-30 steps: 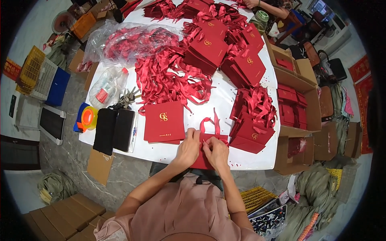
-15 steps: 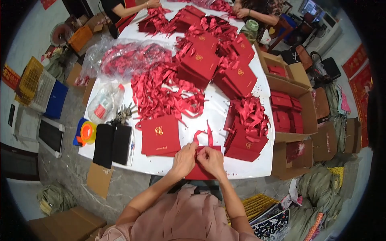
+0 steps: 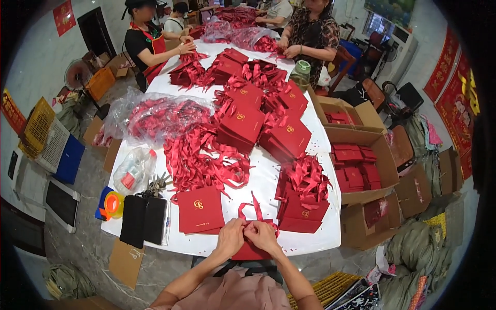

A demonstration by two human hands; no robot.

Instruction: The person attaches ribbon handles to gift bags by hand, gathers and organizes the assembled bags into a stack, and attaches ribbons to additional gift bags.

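At the near edge of the white surface [image 3: 258,186], item in hand: red ribbon [image 3: 254,211], one loop rising away from the person and curling left, its ends pinched under both hands.

Item beneath: flat red bag [image 3: 248,252], lying on the surface edge directly under the hands, mostly hidden by them; long axis cannot be told for certain, the visible part pointing toward the person.

Left hand [image 3: 231,236]: closed, fingertips pinching the ribbon where it meets the bag, touching the right hand.

Right hand [image 3: 262,236]: closed, fingertips pinching the same ribbon; neither hand is nearer, both sit on it.

Ribbon direction: from the pinch it runs up and away, toward the middle of the surface; long axis roughly front to back.

Just left: flat stack of red bags with gold mark [image 3: 200,209], lying face up, near the left hand but apart.

Just right: upright bunch of finished bags [image 3: 303,206], ribbons tufted on top, near the right hand.

Beyond: heap of loose red ribbons [image 3: 204,160], further bag stacks behind.

Far left edge: two black phones [image 3: 144,219], tape roll [image 3: 112,204], clear plastic bag [image 3: 133,170].

Right of surface: open cardboard boxes [image 3: 356,165] holding red bags.

Far end: other people's hands at work on similar bags.
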